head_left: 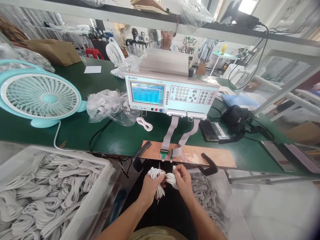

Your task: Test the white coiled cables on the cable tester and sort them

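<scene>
Several coiled white cables [155, 173] are bunched in my left hand [149, 187], its fingers wrapped round them. My right hand [183, 180] pinches the connector end of another white cable [171, 179], whose coil lies between the two hands. Just beyond my fingers, two small test sockets, a green circuit board [164, 155] and a dark connector [171, 153], sit on a copper-coloured board [200, 154]. Grey ribbon cables [170, 133] run from them up to a white cable tester [172, 93] with a lit blue screen.
A bin [106, 166] heaped with coiled cables stands at lower left; another pile of cables [207, 193] lies at my right. Two black clamps [141, 156] hold the board at the table edge. A turquoise fan [50, 98], plastic bags [110, 105] and a phone [209, 130] rest on the green table.
</scene>
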`<state>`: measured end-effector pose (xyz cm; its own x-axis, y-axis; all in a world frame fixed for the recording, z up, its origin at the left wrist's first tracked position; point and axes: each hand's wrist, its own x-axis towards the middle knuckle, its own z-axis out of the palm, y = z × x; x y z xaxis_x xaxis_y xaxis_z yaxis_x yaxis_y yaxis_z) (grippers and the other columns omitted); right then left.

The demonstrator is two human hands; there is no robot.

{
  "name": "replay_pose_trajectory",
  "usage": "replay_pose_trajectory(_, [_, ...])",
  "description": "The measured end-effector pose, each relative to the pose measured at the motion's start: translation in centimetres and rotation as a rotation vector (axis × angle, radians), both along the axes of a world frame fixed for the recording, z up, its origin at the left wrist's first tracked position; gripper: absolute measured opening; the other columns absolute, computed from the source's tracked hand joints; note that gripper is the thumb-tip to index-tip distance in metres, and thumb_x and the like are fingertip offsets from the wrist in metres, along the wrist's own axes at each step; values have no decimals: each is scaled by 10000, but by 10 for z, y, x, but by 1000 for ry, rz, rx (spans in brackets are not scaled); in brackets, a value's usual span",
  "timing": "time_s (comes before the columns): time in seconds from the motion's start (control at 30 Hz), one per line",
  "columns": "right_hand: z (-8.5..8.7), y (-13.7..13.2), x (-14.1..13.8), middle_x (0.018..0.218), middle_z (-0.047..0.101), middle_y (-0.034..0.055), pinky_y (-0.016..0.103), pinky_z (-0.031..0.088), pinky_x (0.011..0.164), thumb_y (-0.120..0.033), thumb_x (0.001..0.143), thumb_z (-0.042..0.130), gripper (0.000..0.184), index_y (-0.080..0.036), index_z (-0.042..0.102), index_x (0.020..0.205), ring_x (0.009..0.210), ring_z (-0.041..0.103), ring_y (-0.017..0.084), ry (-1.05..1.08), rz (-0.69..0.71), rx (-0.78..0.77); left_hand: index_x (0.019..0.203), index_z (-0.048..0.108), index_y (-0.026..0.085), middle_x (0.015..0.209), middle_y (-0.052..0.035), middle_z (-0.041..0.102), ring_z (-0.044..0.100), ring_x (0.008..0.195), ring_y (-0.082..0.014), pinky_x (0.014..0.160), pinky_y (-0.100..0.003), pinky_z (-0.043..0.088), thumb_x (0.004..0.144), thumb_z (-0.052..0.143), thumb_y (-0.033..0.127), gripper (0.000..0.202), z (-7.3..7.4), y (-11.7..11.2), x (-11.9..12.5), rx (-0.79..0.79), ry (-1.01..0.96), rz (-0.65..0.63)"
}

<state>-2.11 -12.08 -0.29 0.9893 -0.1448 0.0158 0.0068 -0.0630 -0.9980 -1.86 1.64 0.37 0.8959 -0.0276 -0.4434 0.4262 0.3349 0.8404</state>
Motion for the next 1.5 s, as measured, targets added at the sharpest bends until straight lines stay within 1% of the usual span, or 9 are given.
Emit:
replay_pose_trajectory(0.1, [-3,4,7,649,525,-19,228,367,537,-325,834,516,164,-176,558,782,575,450,132,38,14,71,710,620,113,577,-8,585,544,509,-121,461,-220,464,615,732,335,267,0,-2,9,11,-18,31])
replay_pose_trajectory(0.17, [-4,7,10,654,553,-7,228,369,533,-332,829,532,185,-166,583,766,570,459,132,63,5,87,690,615,111,536,2,567,518,466,-106,440,-211,444,617,733,335,264,1,-2,13,10,-21,40])
replay_pose_trajectory(0.37, [-3,9,10,622,541,-17,223,355,512,-372,805,576,213,-166,599,756,531,439,120,75,-14,170,667,613,118,498,11,561,510,448,-100,456,-205,425,643,719,335,242,2,-1,17,-10,-49,39])
replay_pose_trajectory(0.57, [6,13,13,591,536,-21,223,348,501,-368,752,642,212,-166,588,716,511,430,114,213,-16,460,516,527,143,437,18,515,490,407,-99,450,-210,408,689,669,351,305,3,9,23,37,-156,-90])
replay_pose_trajectory(0.7, [5,16,17,587,544,-20,222,342,491,-365,708,682,222,-160,596,704,493,427,106,234,-40,542,486,502,159,431,26,498,475,373,-103,411,-216,389,664,677,361,322,3,9,28,84,-144,-104])
replay_pose_trajectory(1.0, [2,13,17,577,538,-24,217,334,486,-363,711,681,226,-154,595,696,486,423,102,220,-3,514,456,466,174,390,39,463,463,347,-103,391,-216,383,657,660,332,321,0,1,33,170,-156,-41])
replay_pose_trajectory(1.17, [5,13,17,598,555,-17,231,365,516,-377,715,675,230,-161,595,704,507,457,117,212,20,526,464,452,170,383,51,443,445,322,-96,357,-212,358,626,685,346,333,4,-6,31,63,-53,52])
replay_pose_trajectory(1.33, [4,12,20,643,592,6,241,388,535,-392,725,672,244,-154,625,752,536,485,132,220,51,519,449,433,167,348,45,423,430,323,-91,370,-216,364,628,697,386,387,10,-11,28,-77,-13,49])
replay_pose_trajectory(1.5, [1,13,20,612,597,7,240,390,527,-405,728,687,265,-149,649,788,534,504,138,217,43,539,450,440,164,350,34,441,439,333,-92,388,-214,363,637,689,441,416,6,-12,29,-4,-78,71])
